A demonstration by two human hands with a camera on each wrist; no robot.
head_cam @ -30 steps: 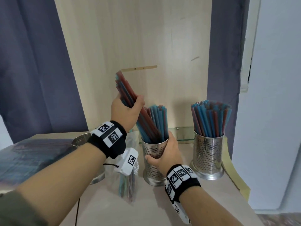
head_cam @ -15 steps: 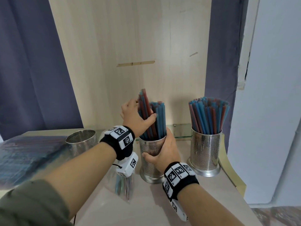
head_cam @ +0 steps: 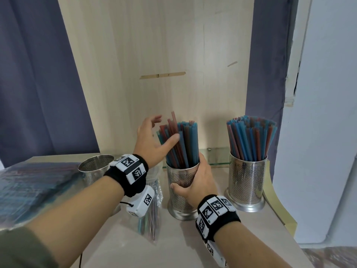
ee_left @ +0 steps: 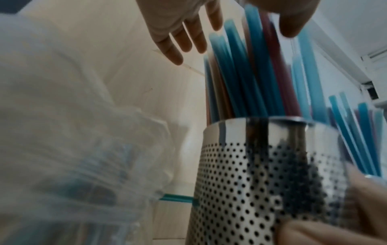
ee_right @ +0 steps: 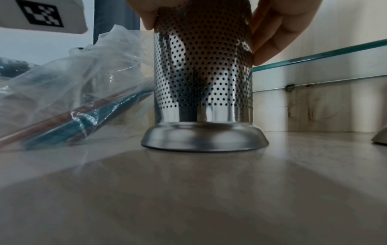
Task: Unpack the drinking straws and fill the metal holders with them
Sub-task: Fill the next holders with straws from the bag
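Three perforated metal holders on the pale tabletop [head_cam: 193,246], one of them gripped. Right hand [head_cam: 195,182] wrapped around the middle holder [head_cam: 180,188], thumb on the near-left wall, fingers curled round the far-right side; seen from the right wrist as fingers [ee_right: 278,33] pressed against the perforated wall, flared base flat on the table. Standing inside that gripped holder, a bunch of blue and red straws [head_cam: 181,142], some leaning left, one red straw poking higher than the rest. Left hand [head_cam: 152,140] spread wide just left of the bunch, holding nothing, fingers straight and fanned; thumb tip appears to touch the straws' near side, though contact hard to confirm. Same spread shown from the left wrist: fingers [ee_left: 182,38] splayed to the left of the blue straws, thumb on the right.

Right of the grip, well apart: full holder [head_cam: 248,180] packed with blue and red straws [head_cam: 251,136], upright. Left of the grip, beyond the left wrist: empty holder [head_cam: 92,169], partly hidden by the wristband. Immediately left of the gripped holder, under the left forearm: crumpled clear plastic bag [ee_right: 69,92] lying on the table, a few straws left inside, one end close to the holder's base. Behind the grip: glass strip [ee_right: 326,66] along the wooden back panel. Far left of the tabletop: blurred bluish surface, not identifiable.
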